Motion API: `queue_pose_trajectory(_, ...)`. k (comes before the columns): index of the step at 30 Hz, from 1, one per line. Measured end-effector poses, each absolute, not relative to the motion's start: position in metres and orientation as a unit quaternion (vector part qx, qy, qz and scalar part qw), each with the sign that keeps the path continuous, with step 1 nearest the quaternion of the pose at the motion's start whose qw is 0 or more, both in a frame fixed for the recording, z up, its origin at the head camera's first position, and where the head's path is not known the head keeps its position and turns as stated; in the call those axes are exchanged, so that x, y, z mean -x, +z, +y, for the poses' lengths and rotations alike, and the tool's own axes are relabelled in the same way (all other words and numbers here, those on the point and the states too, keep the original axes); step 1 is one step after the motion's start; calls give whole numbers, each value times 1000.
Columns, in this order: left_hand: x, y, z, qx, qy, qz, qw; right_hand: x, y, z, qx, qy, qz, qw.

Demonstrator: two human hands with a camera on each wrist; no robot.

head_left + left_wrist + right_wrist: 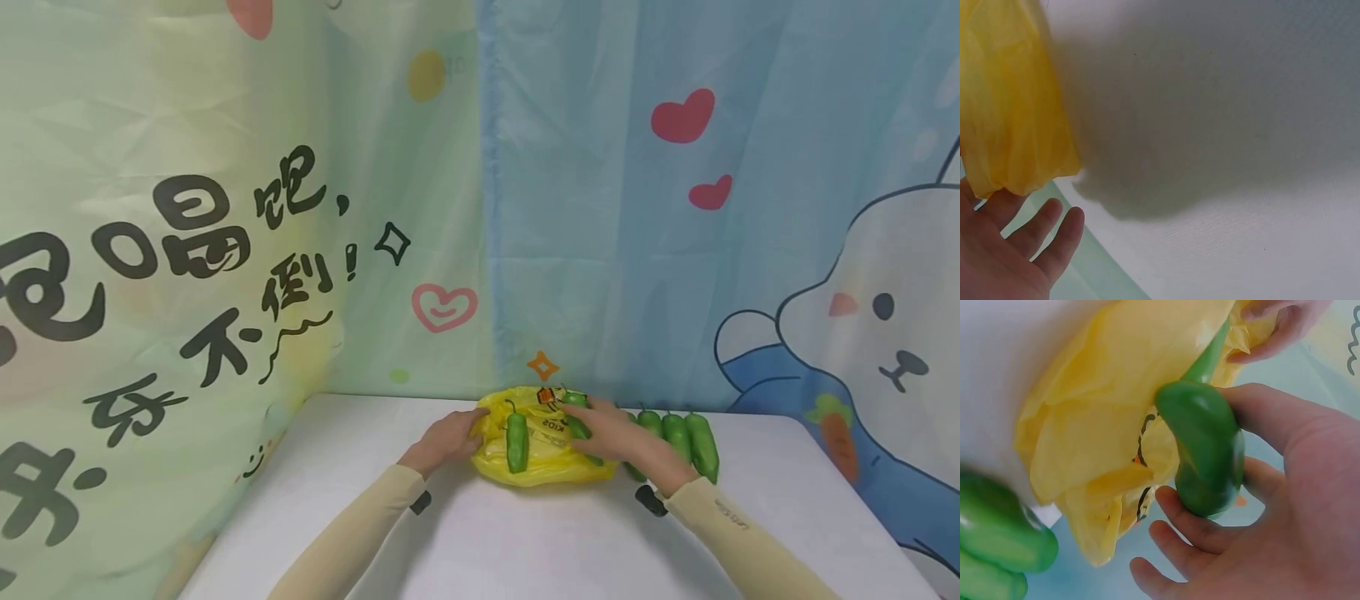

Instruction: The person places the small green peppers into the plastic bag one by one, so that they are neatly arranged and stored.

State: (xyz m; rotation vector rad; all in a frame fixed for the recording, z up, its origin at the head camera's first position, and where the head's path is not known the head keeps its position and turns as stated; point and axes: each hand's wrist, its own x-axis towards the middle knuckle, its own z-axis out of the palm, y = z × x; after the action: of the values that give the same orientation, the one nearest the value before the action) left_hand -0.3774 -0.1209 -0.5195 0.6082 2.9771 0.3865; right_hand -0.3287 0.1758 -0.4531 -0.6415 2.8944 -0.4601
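A yellow plastic bag (543, 475) with dark print lies on the white table (525, 542). My left hand (448, 439) grips its left edge; some of its fingers (1060, 240) stick out straight beside the plastic in the left wrist view. One green pepper (517, 442) lies on the bag, stem away from me. Another green pepper (1207, 447) is held between the thumb and fingers of my right hand (617, 429), over the right part of the bag. The right hand partly hides it in the head view.
Right of the bag, several more green peppers (703, 447) lie side by side, partly hidden by my right forearm. A printed curtain (570, 208) hangs right behind the table's far edge. A black device (651, 500) shows at my right wrist.
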Motion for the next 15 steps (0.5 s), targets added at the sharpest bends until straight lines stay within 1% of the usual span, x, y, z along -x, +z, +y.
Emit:
queue_pose_trajectory(9,376,-517,-122,-202,124,971,36,335,-458,164,232,-131,962,57)
queue_pose_trajectory(15,376,-518,-123,-208,120,970,34,336,-462,155,222,-148,961,74)
